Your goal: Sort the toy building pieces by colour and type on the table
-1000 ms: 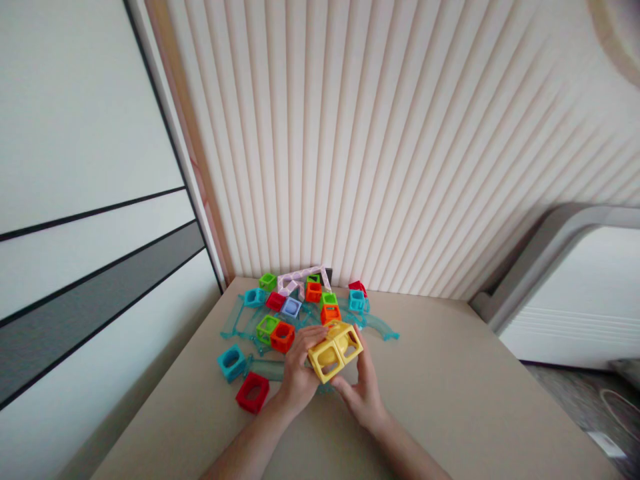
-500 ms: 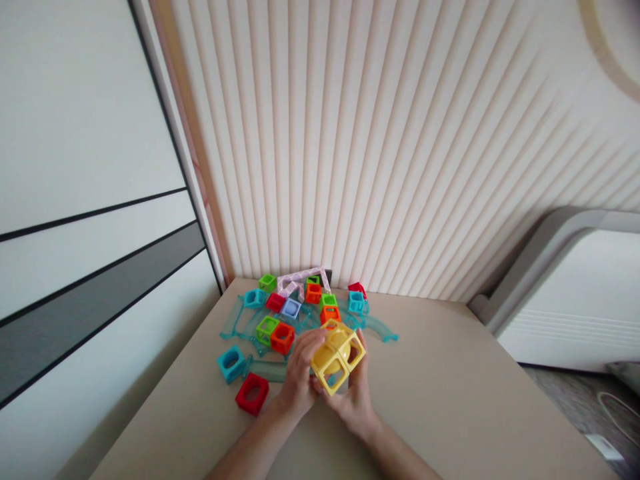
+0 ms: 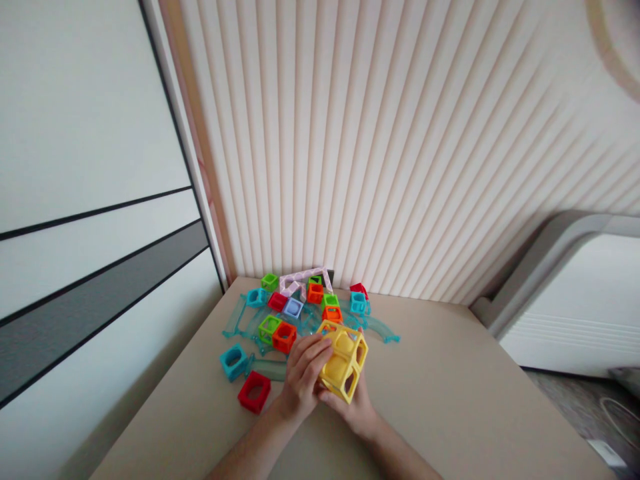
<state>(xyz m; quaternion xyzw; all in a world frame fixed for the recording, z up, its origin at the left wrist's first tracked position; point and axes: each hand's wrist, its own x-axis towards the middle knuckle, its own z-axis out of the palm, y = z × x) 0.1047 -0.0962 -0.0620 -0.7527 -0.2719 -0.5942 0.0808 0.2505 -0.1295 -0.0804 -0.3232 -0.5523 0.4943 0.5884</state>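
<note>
The room is bright with soft, even daylight and shadows are faint; only a dim patch lies under the hands (image 3: 320,383). Nothing glares. The wide lens bends the slatted wall (image 3: 400,147) outward at the edges, and the corners look slightly smeared.

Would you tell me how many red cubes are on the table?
3: one nearest, left of the hands; one mid-pile beside the pale blue cube; one at the far right. Others may be hidden.
</note>
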